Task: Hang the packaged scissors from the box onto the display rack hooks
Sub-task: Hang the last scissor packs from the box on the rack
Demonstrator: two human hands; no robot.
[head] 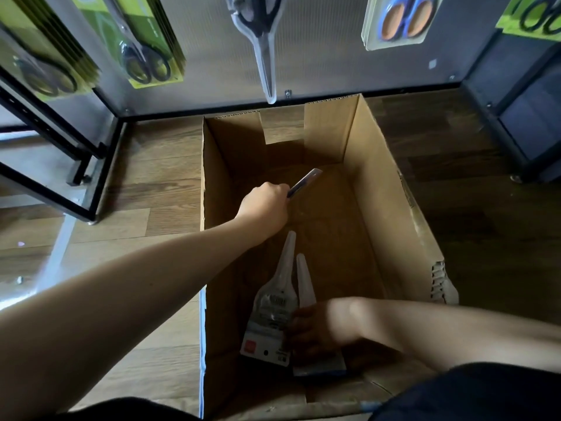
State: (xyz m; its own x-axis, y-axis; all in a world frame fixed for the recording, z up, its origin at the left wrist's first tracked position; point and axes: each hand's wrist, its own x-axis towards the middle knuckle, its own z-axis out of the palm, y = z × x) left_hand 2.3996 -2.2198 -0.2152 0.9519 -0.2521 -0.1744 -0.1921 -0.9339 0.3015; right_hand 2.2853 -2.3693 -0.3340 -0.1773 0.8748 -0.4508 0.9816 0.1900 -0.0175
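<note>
Inside the box (pixel 379 183), my left hand (pixel 265 205) grips one scissors pack (pixel 305 182); my right hand (pixel 315 329) holds more packs (pixel 270 311). Next, lift them to the hooks.

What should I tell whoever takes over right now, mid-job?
Left hand: inside the cardboard box, grip closed on a thin edge-on package.
Right hand: low in the box, holding two white scissor packs lying on the bottom.
Done: packs already hang on the rack, including a clear-packed pair straight above the box and blue-handled scissors to its right.
Left: lift out these last visible packs and hang them on the hooks.
</note>
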